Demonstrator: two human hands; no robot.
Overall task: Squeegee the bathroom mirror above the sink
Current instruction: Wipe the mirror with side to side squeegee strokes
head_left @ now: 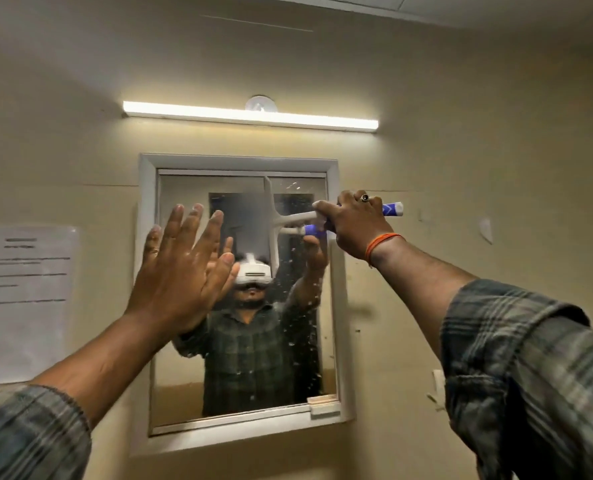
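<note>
The white-framed mirror hangs on the beige wall, with water drops on its right half. My right hand grips the blue and white handle of a white squeegee. Its blade stands upright against the glass near the mirror's upper middle. My left hand is flat, fingers spread, pressed on or just in front of the mirror's upper left part. The glass reflects both hands and the person in a plaid shirt.
A lit tube light runs along the wall above the mirror. A sheet of paper with printed text is stuck to the wall at the left. A small latch sits at the mirror's lower right corner.
</note>
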